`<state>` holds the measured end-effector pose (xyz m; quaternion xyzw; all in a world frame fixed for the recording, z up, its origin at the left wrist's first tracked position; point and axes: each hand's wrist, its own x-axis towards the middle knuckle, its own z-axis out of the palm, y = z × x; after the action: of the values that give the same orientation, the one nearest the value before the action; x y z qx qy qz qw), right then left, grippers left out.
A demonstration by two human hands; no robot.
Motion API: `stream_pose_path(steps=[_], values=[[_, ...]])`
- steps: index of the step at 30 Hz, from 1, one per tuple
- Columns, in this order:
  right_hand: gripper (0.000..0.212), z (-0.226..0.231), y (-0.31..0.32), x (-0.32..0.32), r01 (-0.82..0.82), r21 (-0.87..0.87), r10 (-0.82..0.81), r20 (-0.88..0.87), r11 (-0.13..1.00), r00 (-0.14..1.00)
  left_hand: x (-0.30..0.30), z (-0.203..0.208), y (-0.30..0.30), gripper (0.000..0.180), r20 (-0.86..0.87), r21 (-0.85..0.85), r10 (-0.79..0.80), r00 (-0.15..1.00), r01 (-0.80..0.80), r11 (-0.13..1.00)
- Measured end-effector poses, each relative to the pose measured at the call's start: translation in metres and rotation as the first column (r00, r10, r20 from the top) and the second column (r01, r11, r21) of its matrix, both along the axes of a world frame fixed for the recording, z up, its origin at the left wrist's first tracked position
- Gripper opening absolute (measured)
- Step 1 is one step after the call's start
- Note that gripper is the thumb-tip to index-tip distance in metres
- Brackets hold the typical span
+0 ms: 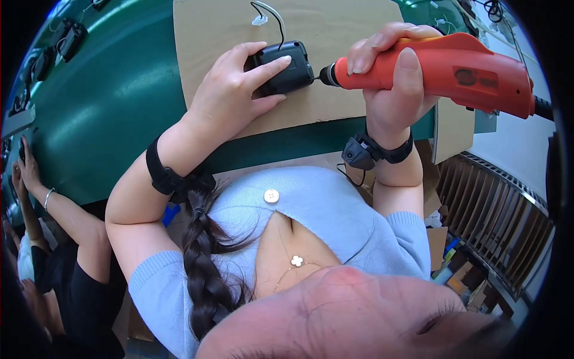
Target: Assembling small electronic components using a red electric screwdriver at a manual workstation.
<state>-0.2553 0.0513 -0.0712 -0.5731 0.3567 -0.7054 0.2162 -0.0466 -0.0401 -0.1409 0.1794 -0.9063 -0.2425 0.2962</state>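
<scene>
My left hand [226,84] grips a small black plastic housing [293,72] from its left side, with the fingers over its top and the thumb along the near edge. A thin black-and-white cable [281,21] rises from the housing's far side and ends in a white connector [259,20]. In my right hand [400,81] lies a red electric screwdriver [472,75], held level and pointing left. Its bit [316,78] meets the right end of the housing; whether a screw sits there is too small to make out.
A brown cardboard sheet [335,24] covers part of the green tabletop [119,78]. Several black devices [69,40] with cables stand at the far left. A co-worker's arm [75,218] reaches onto the table at left. A slatted metal rack [484,209] stands at lower right.
</scene>
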Motion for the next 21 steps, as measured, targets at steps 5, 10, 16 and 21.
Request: stream_pose_path(steps=[5,10,16,21], values=[[0.024,-0.006,-0.007,-0.001,-0.045,0.002,0.045,-0.051,0.999,0.998,0.001,0.000,0.000,0.054,0.006,0.005,0.008,1.000,-0.008,1.000],[0.022,-0.011,-0.011,0.000,-0.105,-0.004,0.104,-0.117,0.994,0.988,0.001,0.000,-0.001,0.054,0.002,0.001,0.012,1.000,-0.012,1.000],[0.024,-0.020,-0.018,-0.003,-0.154,-0.012,0.150,-0.160,0.988,0.976,-0.004,-0.011,-0.002,0.055,-0.028,-0.029,0.027,0.999,-0.028,0.999],[0.024,-0.020,-0.009,0.003,-0.145,-0.036,0.135,-0.197,0.989,0.971,-0.005,-0.013,0.002,0.055,-0.047,-0.031,0.028,0.998,-0.030,0.999]])
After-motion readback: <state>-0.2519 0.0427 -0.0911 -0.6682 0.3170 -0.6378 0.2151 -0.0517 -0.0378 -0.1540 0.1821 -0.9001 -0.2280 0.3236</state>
